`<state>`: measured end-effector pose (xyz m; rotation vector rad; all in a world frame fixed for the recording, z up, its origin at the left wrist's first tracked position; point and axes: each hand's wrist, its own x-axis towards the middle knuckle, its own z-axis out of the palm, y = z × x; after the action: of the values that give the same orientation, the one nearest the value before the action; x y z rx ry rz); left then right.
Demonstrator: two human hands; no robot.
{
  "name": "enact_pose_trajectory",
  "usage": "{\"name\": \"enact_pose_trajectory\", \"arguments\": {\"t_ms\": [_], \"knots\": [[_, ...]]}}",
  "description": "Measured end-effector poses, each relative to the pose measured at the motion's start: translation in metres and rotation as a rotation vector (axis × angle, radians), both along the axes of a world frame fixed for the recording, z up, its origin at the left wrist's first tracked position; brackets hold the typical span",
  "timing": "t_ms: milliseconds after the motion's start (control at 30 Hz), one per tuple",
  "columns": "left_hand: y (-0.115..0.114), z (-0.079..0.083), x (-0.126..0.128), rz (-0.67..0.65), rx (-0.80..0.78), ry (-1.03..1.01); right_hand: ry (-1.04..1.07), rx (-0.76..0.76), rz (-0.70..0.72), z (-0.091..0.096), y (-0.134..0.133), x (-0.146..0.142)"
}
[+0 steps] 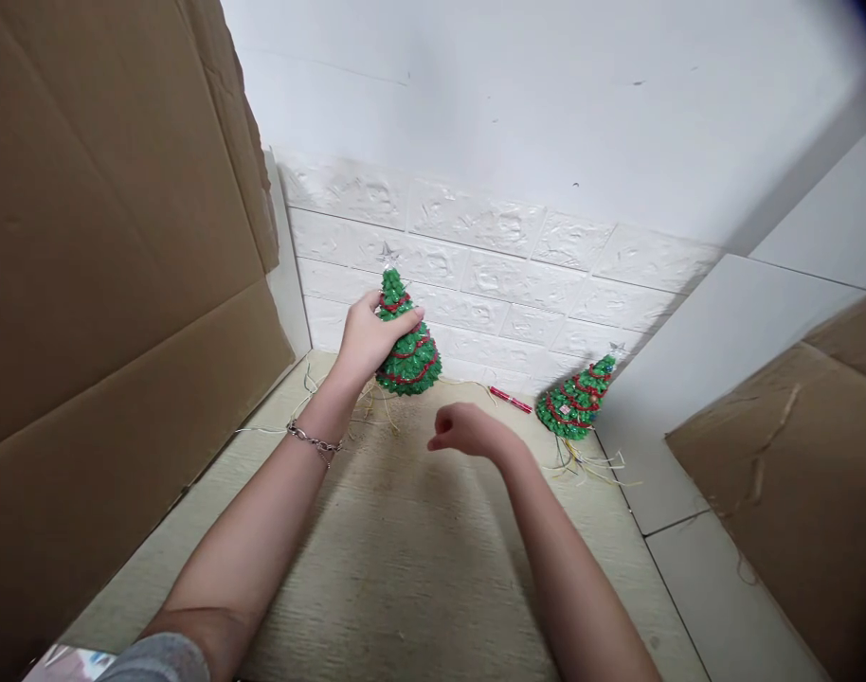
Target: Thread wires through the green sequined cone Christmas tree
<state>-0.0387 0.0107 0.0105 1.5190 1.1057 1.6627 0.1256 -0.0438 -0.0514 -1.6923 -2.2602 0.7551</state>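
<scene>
My left hand (371,336) is wrapped round the upper part of a small green Christmas tree (410,365) with red garlands and a clear star on top. The tree is upright, close to the white brick-patterned wall. Lower and to the right, my right hand (468,429) hovers over the board with its fingers curled in towards the thumb. Whatever those fingers hold, if anything, is hidden. A second, similar Christmas tree (577,398) leans at the right, thin wires (582,461) trailing from its base. Between that tree and my hands lies a red pen-like stick (510,400).
Loose pale wires (366,417) lie on the wooden surface (390,568) around my left wrist. A tall cardboard sheet (120,237) stands on the left, and more cardboard (795,455) is on the right before white tiles (724,322). The brick-patterned wall (490,284) closes off the back.
</scene>
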Motion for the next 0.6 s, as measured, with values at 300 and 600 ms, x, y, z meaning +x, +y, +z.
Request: {"name": "enact_pose_trajectory", "arguments": {"t_ms": [300,600], "knots": [[0.008,0.001,-0.01,0.082,0.12,-0.066,-0.045,0.144,-0.023,-0.041,0.022,-0.051],[0.011,-0.002,-0.012,0.084,0.089,-0.037,-0.036,0.157,-0.014,-0.043,0.029,-0.054]]}}
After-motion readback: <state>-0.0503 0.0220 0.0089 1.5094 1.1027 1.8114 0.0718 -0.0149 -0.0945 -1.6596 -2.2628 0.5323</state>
